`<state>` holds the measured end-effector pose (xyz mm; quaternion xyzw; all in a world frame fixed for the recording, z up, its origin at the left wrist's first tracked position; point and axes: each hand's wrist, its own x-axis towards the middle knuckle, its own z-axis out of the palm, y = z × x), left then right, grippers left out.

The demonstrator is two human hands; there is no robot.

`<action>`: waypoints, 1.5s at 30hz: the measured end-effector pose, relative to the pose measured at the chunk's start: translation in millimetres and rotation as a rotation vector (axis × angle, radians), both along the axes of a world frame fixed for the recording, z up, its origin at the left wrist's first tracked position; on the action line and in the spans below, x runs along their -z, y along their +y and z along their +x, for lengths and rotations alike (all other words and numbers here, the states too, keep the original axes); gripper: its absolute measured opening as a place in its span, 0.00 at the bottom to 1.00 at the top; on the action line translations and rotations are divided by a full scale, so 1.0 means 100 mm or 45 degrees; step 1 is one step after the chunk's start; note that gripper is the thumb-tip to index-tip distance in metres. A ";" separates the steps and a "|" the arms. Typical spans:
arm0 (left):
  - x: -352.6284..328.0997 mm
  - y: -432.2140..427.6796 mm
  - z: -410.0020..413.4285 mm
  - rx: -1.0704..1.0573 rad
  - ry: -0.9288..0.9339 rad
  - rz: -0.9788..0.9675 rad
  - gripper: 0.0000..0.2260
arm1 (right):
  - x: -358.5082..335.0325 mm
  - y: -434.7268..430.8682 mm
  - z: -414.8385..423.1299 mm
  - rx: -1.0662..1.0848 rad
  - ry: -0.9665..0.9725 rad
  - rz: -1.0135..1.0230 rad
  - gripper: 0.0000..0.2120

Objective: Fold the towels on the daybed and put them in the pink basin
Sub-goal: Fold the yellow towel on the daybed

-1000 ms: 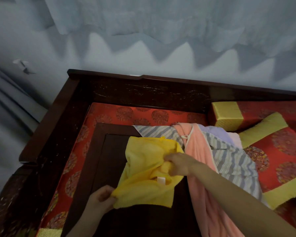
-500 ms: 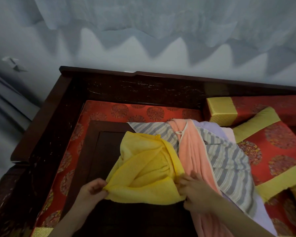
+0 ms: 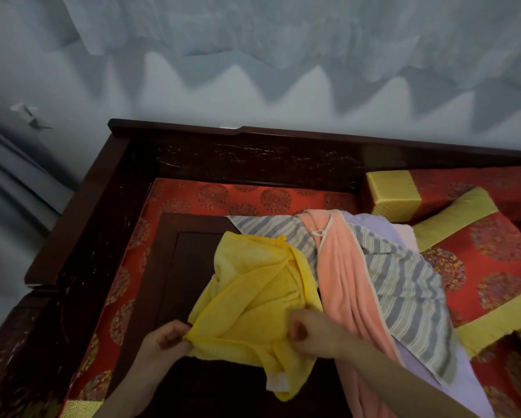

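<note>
Since half a second ago, the right hand (image 3: 309, 333) has lifted the yellow towel (image 3: 254, 292), a corner now drooping toward 6 o'clock. Both forearms are cut off. Left hand (image 3: 166, 339) fingers pinch its 9 o'clock edge; right-hand fingers clench its 3 o'clock edge, above the daybed (image 3: 193, 164).

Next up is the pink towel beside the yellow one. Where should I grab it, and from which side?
Take the pink towel at its far end, near the pale hanging loop, where the edge lies exposed on top of the striped towel. Come from above and the far side: its near end runs under the right hand and forearm, and the yellow towel crowds its left edge.
</note>
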<state>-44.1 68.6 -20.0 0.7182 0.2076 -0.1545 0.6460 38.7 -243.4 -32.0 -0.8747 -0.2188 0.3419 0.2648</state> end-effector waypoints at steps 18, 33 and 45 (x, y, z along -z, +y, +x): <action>0.04 0.02 0.06 -0.173 0.102 -0.164 0.09 | -0.17 0.16 -0.02 -0.443 -0.188 -0.130 0.10; 0.18 0.08 0.07 -0.219 0.197 -0.125 0.05 | -0.03 0.10 0.95 0.115 -0.659 -0.183 0.23; -0.40 0.28 0.30 -0.230 -0.084 0.082 0.07 | -0.45 -0.03 1.29 0.260 -0.872 -0.121 0.05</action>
